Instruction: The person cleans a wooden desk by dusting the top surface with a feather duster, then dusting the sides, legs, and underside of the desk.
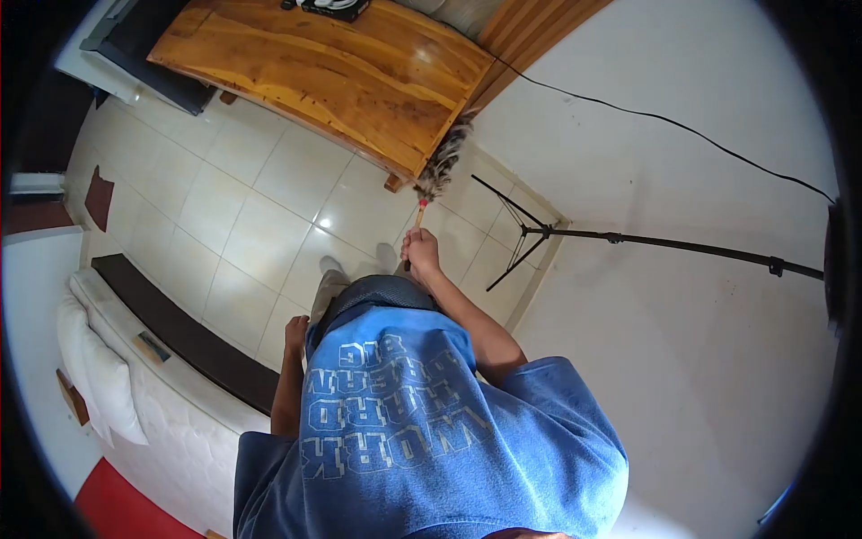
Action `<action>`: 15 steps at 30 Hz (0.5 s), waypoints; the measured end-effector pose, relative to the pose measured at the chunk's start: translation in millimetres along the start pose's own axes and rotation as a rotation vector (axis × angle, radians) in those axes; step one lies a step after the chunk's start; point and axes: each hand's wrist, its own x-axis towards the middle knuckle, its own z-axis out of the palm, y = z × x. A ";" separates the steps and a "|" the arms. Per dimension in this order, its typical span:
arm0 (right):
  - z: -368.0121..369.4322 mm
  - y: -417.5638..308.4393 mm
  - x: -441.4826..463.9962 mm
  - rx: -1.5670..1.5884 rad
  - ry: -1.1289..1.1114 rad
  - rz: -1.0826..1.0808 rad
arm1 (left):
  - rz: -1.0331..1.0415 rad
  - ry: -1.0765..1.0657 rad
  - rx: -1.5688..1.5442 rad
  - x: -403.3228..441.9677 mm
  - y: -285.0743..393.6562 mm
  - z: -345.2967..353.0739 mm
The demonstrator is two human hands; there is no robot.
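My right hand (421,251) is wrapped around the handle of a feather duster (443,166) in front of my waist. The duster's brown and grey feathers lie along the right-hand side of a wooden table (332,76), close to its near corner; whether they touch it I cannot tell. A red collar joins the feathers to the light-coloured handle. Down at my side, my left hand (297,332) hangs with its fingers curled in and nothing visible in it. It is nearest to the dark edge of the bed.
A black tripod stand (548,232) has its legs spread at right, near the white wall. A black cable (628,110) runs along that wall. To the left stand a bed with a white mattress (193,431) and a pillow (94,359). Glossy tiles (260,216) cover the floor.
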 end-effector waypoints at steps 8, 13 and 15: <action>8.0 14.4 6.9 -0.062 -0.039 0.190 | 0.290 -0.122 0.603 -3.6 -81.1 -20.3; 18.7 -8.2 -14.5 -0.027 0.041 -0.061 | 0.273 -0.035 0.429 13.1 -69.9 -32.6; 15.3 -1.5 -19.4 -0.150 -0.024 -0.075 | -0.244 -0.030 0.085 11.3 -17.8 -24.5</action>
